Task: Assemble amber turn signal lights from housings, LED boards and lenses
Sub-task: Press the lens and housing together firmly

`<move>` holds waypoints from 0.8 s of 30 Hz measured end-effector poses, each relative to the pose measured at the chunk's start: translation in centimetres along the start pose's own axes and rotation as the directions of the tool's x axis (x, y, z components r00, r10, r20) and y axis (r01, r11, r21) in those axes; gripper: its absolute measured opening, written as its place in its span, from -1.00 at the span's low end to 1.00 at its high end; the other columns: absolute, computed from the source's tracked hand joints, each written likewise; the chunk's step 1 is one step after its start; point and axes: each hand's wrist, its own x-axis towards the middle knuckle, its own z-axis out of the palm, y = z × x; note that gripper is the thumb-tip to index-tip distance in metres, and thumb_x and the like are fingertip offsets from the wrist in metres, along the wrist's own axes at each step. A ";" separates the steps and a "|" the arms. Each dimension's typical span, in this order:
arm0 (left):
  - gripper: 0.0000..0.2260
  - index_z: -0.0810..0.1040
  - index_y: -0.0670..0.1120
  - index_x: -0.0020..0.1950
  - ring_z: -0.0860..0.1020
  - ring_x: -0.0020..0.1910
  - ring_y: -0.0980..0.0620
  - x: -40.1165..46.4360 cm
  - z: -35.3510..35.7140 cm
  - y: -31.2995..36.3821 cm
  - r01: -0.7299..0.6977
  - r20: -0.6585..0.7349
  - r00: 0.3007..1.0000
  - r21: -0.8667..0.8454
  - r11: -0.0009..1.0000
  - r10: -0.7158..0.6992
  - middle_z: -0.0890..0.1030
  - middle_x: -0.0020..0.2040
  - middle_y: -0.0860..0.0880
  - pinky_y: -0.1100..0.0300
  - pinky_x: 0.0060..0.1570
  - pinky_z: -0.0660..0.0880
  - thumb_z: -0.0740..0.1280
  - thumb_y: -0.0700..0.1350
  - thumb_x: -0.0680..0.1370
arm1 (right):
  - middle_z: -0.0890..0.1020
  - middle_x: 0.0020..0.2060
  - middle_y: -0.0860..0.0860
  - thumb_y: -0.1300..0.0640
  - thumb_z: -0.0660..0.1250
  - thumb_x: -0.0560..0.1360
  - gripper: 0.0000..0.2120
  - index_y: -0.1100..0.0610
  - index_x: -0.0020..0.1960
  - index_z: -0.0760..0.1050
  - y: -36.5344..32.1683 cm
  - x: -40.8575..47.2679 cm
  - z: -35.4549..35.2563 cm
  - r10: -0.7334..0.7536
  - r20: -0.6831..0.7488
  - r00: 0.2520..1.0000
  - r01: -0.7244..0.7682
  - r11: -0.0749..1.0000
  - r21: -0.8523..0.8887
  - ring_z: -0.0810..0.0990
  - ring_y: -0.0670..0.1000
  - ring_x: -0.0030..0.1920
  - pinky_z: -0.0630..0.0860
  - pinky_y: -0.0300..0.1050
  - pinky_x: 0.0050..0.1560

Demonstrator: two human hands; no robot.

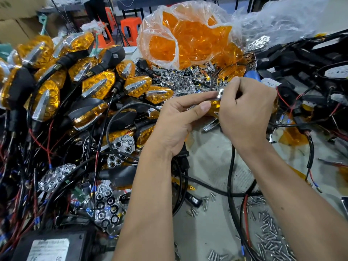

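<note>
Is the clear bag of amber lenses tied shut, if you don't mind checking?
No, the bag of amber lenses gapes open at its front.

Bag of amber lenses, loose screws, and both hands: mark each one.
bag of amber lenses (pixel 186 36), head view, on the clear plastic front
loose screws (pixel 271 228), head view, mid-pile
left hand (pixel 175 125), head view, back
right hand (pixel 246 110), head view, back

One clear bag of amber lenses (pixel 180 38) sits beyond two hands. Finished lights (pixel 98 84) left of them are uncountable (a heaped pile).
</note>
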 end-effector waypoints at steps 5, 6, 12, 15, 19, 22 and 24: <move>-0.81 0.68 -0.21 0.19 0.68 -0.12 0.04 0.3 0.5 -0.2 -0.019 -0.078 0.997 0.033 0.999 0.021 0.73 -0.11 -0.05 0.00 0.04 0.67 0.39 -0.20 0.61 | 0.20 -0.58 -0.05 0.11 0.14 0.62 -0.50 0.05 -0.48 0.16 -0.3 1.2 0.0 0.079 0.092 0.993 -0.086 0.994 0.070 0.17 0.01 -0.54 0.14 -0.02 -0.41; -0.81 0.68 -0.20 0.20 0.68 -0.15 0.05 0.3 0.8 -0.2 -0.020 -0.099 0.995 0.028 0.999 0.023 0.72 -0.12 -0.05 0.03 -0.02 0.67 0.37 -0.19 0.63 | 0.21 -0.58 -0.04 0.10 0.15 0.62 -0.50 0.07 -0.48 0.17 -0.5 1.4 0.0 0.128 0.120 0.984 -0.139 0.986 0.092 0.17 0.00 -0.53 0.13 0.00 -0.40; -0.82 0.72 -0.12 0.13 0.68 -0.14 0.02 0.4 -0.1 0.0 -0.039 -0.309 0.950 0.021 0.999 0.044 0.72 -0.07 -0.07 0.08 -0.09 0.66 0.36 -0.09 0.66 | 0.56 -0.27 -0.06 -0.25 0.25 0.63 -0.61 0.05 -0.15 0.50 -1.0 1.6 -0.7 0.001 0.528 0.849 -0.116 0.976 0.185 0.52 -0.10 -0.27 0.48 -0.02 -0.20; -0.84 0.74 -0.08 0.04 0.70 -0.12 -0.01 0.4 -0.7 0.3 -0.041 -0.393 0.919 -0.062 0.997 0.013 0.73 -0.08 -0.09 0.09 -0.10 0.65 0.36 -0.09 0.66 | 0.64 -0.09 0.03 -0.17 0.48 0.51 -0.65 0.08 0.07 0.54 -0.5 1.9 -1.1 -0.094 0.633 0.769 -0.033 0.982 0.185 0.63 0.04 -0.09 0.61 0.13 -0.07; -0.81 0.74 -0.06 0.08 0.62 -0.21 0.02 0.8 -0.7 0.4 0.012 -0.379 0.925 -0.054 0.998 -0.031 0.67 -0.09 -0.06 0.10 -0.15 0.62 0.38 0.00 0.64 | 0.63 -0.11 -0.02 -0.16 0.56 0.39 -0.55 0.11 0.05 0.51 -0.9 1.3 -1.0 -0.181 0.496 0.849 0.083 0.973 0.213 0.58 -0.02 -0.13 0.55 -0.02 -0.10; -0.70 0.65 -0.18 0.11 0.57 -0.16 -0.09 0.9 -0.5 0.1 0.081 -0.389 0.918 -0.003 0.997 -0.076 0.61 -0.09 -0.14 0.02 -0.13 0.58 0.42 0.06 0.61 | 0.61 0.02 0.01 -0.08 0.60 0.37 -0.51 0.11 0.12 0.46 -1.1 1.1 -0.5 -0.204 0.480 0.853 0.173 0.979 0.108 0.58 0.04 0.00 0.55 0.06 0.02; -0.75 0.67 -0.19 0.05 0.61 -0.23 -0.06 0.8 -0.5 0.2 0.066 -0.410 0.910 -0.019 0.998 -0.068 0.66 -0.11 -0.14 0.09 -0.21 0.58 0.42 0.01 0.63 | 0.56 0.07 0.03 -0.02 0.59 0.39 -0.50 0.13 0.18 0.46 -1.3 1.2 -0.4 -0.230 0.522 0.821 0.213 0.973 0.092 0.54 0.07 0.05 0.52 0.06 0.07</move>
